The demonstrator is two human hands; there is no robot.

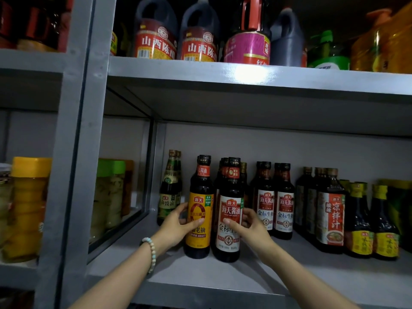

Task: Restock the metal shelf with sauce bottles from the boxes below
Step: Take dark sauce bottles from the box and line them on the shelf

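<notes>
Two dark sauce bottles stand upright side by side on the grey metal shelf (200, 275). My left hand (178, 224) grips the yellow-labelled bottle (199, 221) around its lower body, thumb across the label. My right hand (249, 226) grips the white-and-red-labelled bottle (229, 210) from the right, thumb on its label. More bottles of the same kind stand directly behind these two. The boxes are out of view.
A green-labelled bottle (170, 192) stands at the left back. Rows of red-labelled bottles (275, 201), a tall bottle (330, 212) and yellow-capped bottles (372, 221) fill the right. Large jugs (200, 34) sit on the shelf above. Jars (29, 206) stand left of the grey upright post (73, 152).
</notes>
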